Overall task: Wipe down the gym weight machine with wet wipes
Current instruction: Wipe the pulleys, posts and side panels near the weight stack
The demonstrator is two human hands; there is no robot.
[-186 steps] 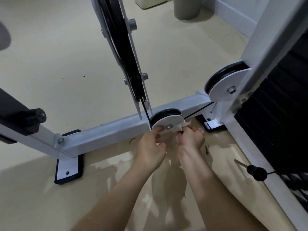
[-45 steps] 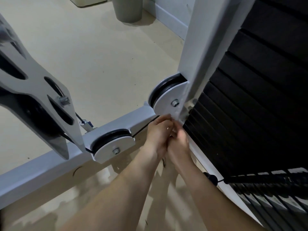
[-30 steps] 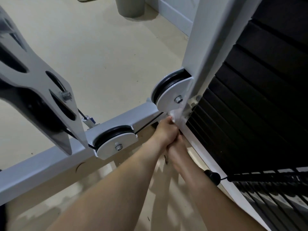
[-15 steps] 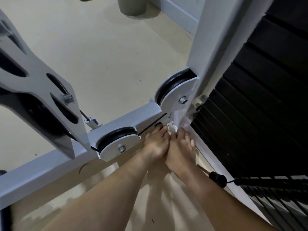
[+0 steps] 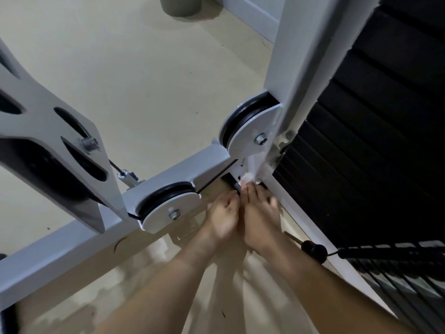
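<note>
One cam only, worn on the head, wide-angle. It looks fwd and steeply down from above the person's own arms, which come in from the bottom edge and meet near centre. The left hand (image 5: 222,213) and right hand (image 5: 260,219) sit mid-frame, close to the lens, a bit blurred. The view faces the foot of the white post (image 5: 289,68), which runs up the right half. The black weight stack (image 5: 385,141) fills the right edge. The base bar (image 5: 60,256) cuts diag. from lower left to centre. The floor (image 5: 144,68) takes the top left, w/ a grey bin (image 5: 179,6) at the far top edge.
</note>
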